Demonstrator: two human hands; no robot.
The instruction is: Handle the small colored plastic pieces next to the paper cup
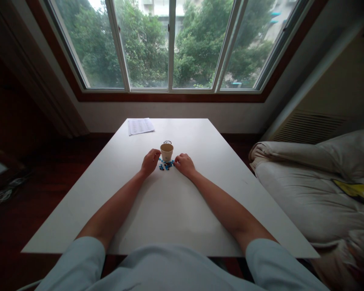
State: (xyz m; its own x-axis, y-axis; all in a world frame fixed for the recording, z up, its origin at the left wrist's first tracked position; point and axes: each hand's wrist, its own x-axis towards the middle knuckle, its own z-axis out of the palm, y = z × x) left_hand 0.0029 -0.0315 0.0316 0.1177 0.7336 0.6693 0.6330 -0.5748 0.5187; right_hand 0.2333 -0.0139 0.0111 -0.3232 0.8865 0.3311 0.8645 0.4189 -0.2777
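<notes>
A tan paper cup [166,152] stands upright on the white table, its open top facing me. Just in front of it lies a loose cluster of small blue and black pieces [167,165], too small to name. My left hand [151,161] is at the cup's left side, fingers curled and pinched together, with a bit of light blue by the fingertips. On the other side, my right hand [185,164] rests low with bent fingers closed at the right edge of the cluster. What either hand pinches, if anything, is hidden.
Behind the cup lies a thin dark loop [168,142]. Printed paper sheets [141,126] are at the far left of the white table [182,218]. A padded beige sofa [303,194] stands to the right, and a window [170,48] is beyond the table.
</notes>
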